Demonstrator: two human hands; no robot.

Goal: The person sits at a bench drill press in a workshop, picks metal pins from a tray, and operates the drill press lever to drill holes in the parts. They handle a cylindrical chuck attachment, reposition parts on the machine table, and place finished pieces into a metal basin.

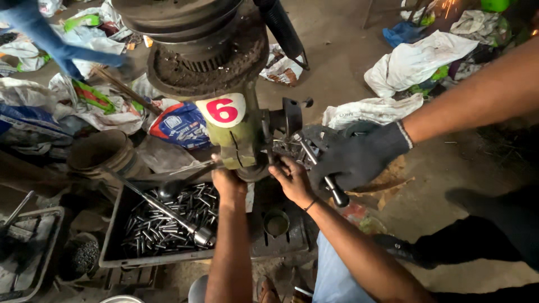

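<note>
Hands crowd the green, grimy drill press (236,134); the left hand (227,182) curls closed against its underside, contents hidden; the right hand (292,179) rests half-open on the metal parts beside the spindle; a co-worker's black-gloved hand (359,157) grips the steel feed handle (323,174); fingers could get pinched if that handle swings; loose steel rods fill the black tray (163,219) below

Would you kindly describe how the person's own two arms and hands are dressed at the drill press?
Both arms are bare to the elbow, with no sleeves or gloves. The left hand wears nothing; the right hand has a thin dark band at its wrist.
</note>
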